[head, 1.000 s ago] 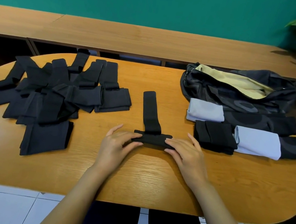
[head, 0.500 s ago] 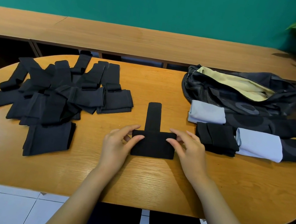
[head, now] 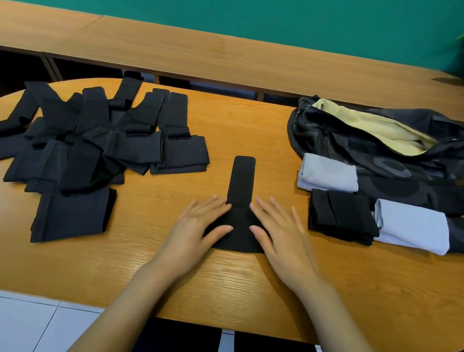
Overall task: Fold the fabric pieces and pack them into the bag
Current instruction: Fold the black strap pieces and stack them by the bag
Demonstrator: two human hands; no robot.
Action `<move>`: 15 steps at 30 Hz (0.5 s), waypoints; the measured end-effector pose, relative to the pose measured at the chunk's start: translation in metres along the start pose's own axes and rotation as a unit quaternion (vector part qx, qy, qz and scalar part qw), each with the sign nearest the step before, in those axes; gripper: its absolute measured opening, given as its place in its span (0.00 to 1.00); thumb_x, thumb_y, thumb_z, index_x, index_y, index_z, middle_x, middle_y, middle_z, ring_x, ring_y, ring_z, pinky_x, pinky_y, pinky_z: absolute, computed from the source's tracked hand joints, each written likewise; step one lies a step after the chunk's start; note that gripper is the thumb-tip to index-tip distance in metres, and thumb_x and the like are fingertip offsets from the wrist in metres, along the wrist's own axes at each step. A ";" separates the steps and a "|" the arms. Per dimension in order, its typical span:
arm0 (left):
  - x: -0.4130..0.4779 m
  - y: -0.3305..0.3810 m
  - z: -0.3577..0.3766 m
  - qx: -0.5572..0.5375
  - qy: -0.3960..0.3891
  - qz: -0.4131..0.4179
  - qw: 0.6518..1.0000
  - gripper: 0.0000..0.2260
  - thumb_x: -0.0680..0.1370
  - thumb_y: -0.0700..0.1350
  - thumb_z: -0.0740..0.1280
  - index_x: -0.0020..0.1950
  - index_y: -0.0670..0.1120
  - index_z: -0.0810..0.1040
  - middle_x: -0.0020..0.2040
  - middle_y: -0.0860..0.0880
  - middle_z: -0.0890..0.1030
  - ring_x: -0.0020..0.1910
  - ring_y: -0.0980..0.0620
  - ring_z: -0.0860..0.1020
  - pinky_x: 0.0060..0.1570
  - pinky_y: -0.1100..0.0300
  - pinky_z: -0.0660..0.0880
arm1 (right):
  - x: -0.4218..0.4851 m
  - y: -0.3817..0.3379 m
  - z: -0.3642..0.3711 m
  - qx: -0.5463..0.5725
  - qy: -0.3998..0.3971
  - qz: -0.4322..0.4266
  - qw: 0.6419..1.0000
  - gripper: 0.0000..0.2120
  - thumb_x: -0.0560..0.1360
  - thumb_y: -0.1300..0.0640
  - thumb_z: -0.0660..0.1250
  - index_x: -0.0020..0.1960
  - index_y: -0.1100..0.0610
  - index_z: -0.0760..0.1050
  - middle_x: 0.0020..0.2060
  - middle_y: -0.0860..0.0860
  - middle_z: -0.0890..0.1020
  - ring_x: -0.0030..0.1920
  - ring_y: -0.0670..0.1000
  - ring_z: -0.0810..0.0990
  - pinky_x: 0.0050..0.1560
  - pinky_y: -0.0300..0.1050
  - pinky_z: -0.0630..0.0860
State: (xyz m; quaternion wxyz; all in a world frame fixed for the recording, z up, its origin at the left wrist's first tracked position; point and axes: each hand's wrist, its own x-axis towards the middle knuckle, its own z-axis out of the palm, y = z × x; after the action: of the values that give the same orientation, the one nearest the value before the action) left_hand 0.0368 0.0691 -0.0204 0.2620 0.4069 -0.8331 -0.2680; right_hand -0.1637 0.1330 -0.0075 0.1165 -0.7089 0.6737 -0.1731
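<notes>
Hands (left hand (head: 194,230), right hand (head: 281,241)) press one black fabric piece (head: 242,177) near one bag (head: 375,156), each grip spread flat.

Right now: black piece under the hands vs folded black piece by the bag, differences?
The piece under the hands has its narrow strap stretched out flat; the folded black piece is a compact block, no strap sticking out. The left hand and right hand lie flat on the first; the folded one is untouched. The first sits mid-table, the folded one in front of the bag. Both are black and outside the bag.
</notes>
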 end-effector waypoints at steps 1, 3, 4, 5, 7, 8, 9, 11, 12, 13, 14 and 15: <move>-0.002 -0.001 0.000 0.008 -0.025 0.007 1.000 0.27 0.77 0.61 0.57 0.74 0.52 0.68 0.74 0.57 0.65 0.75 0.63 0.56 0.77 0.54 0.48 | -0.002 -0.002 -0.001 -0.007 -0.023 -0.011 1.000 0.26 0.81 0.39 0.46 0.78 0.44 0.57 0.76 0.38 0.55 0.77 0.39 0.46 0.78 0.50 0.40; -0.004 -0.003 0.001 0.029 -0.063 0.013 0.998 0.30 0.76 0.65 0.52 0.75 0.53 0.66 0.75 0.58 0.62 0.76 0.64 0.52 0.78 0.52 0.43 | -0.005 -0.003 0.000 -0.026 -0.062 -0.017 0.998 0.30 0.79 0.36 0.40 0.78 0.43 0.54 0.77 0.38 0.53 0.77 0.39 0.43 0.77 0.51 0.36; -0.005 -0.005 0.001 0.041 -0.074 0.014 0.996 0.31 0.76 0.65 0.51 0.75 0.53 0.65 0.76 0.59 0.61 0.76 0.64 0.51 0.77 0.50 0.42 | -0.007 -0.003 0.001 -0.039 -0.077 -0.015 0.996 0.32 0.77 0.34 0.37 0.78 0.43 0.53 0.77 0.38 0.52 0.77 0.39 0.42 0.77 0.51 0.35; -0.005 -0.006 0.001 0.050 -0.081 0.013 0.995 0.31 0.76 0.66 0.50 0.75 0.53 0.65 0.76 0.59 0.61 0.76 0.64 0.50 0.77 0.49 0.41 | -0.008 -0.002 0.002 -0.050 -0.087 -0.015 0.995 0.34 0.76 0.33 0.35 0.79 0.43 0.52 0.77 0.39 0.51 0.77 0.39 0.41 0.77 0.52 0.34; -0.005 -0.005 0.000 0.061 -0.089 0.012 0.994 0.32 0.75 0.68 0.50 0.76 0.54 0.64 0.76 0.60 0.60 0.76 0.65 0.49 0.77 0.48 0.39 | -0.009 0.000 0.005 -0.062 -0.095 -0.017 0.993 0.36 0.75 0.31 0.32 0.79 0.43 0.50 0.78 0.39 0.49 0.77 0.40 0.40 0.77 0.54 0.35; -0.005 -0.005 0.000 0.064 -0.096 0.010 0.993 0.33 0.75 0.68 0.51 0.76 0.54 0.64 0.76 0.61 0.59 0.76 0.65 0.48 0.77 0.48 0.38 | -0.009 0.001 0.006 -0.066 -0.097 -0.018 0.993 0.37 0.74 0.30 0.31 0.79 0.43 0.49 0.78 0.39 0.48 0.77 0.40 0.39 0.77 0.55 0.35; -0.005 -0.004 -0.001 0.068 -0.104 0.008 0.992 0.34 0.74 0.69 0.52 0.76 0.54 0.63 0.76 0.61 0.58 0.76 0.66 0.48 0.76 0.48 0.37 | -0.009 0.001 0.007 -0.069 -0.098 -0.017 0.993 0.38 0.73 0.30 0.30 0.79 0.43 0.48 0.78 0.39 0.48 0.77 0.40 0.39 0.77 0.55 0.35; -0.006 -0.004 -0.002 0.078 -0.114 0.009 0.990 0.36 0.72 0.70 0.54 0.77 0.55 0.62 0.76 0.62 0.56 0.76 0.67 0.46 0.76 0.49 0.35 | -0.010 0.001 0.007 -0.072 -0.097 -0.015 0.993 0.39 0.72 0.29 0.28 0.79 0.42 0.48 0.77 0.38 0.47 0.77 0.40 0.39 0.77 0.55 0.34; -0.006 -0.004 -0.002 0.082 -0.116 0.011 0.990 0.37 0.72 0.71 0.55 0.77 0.55 0.61 0.76 0.63 0.56 0.76 0.67 0.46 0.76 0.49 0.34 | -0.010 0.001 0.008 -0.070 -0.094 -0.015 0.993 0.40 0.72 0.29 0.27 0.79 0.42 0.49 0.77 0.38 0.48 0.77 0.40 0.40 0.76 0.55 0.34; -0.007 -0.004 -0.002 0.085 -0.117 0.013 0.989 0.38 0.71 0.71 0.56 0.77 0.55 0.61 0.76 0.63 0.55 0.76 0.67 0.46 0.75 0.49 0.33 | -0.010 0.001 0.008 -0.065 -0.089 -0.014 0.994 0.40 0.72 0.29 0.27 0.79 0.42 0.50 0.78 0.39 0.49 0.77 0.40 0.41 0.76 0.54 0.34; -0.007 -0.004 -0.002 0.086 -0.116 0.013 0.989 0.38 0.71 0.72 0.56 0.77 0.55 0.61 0.76 0.63 0.56 0.76 0.68 0.46 0.75 0.49 0.33 | -0.011 0.002 0.008 -0.062 -0.085 -0.013 0.994 0.39 0.73 0.29 0.28 0.78 0.42 0.50 0.78 0.39 0.50 0.77 0.40 0.41 0.76 0.54 0.34; -0.007 -0.004 -0.002 0.087 -0.113 0.013 0.990 0.38 0.71 0.71 0.57 0.77 0.55 0.61 0.76 0.63 0.56 0.76 0.68 0.46 0.75 0.49 0.33 | -0.011 0.001 0.008 -0.063 -0.085 -0.012 0.994 0.38 0.74 0.30 0.29 0.78 0.42 0.51 0.78 0.39 0.51 0.77 0.40 0.42 0.76 0.54 0.33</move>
State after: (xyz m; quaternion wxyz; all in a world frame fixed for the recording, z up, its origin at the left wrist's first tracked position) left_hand 0.0437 0.0726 -0.0232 0.1330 0.3839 -0.8829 -0.2353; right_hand -0.1623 0.1432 -0.0163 0.1262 -0.7347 0.6628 -0.0708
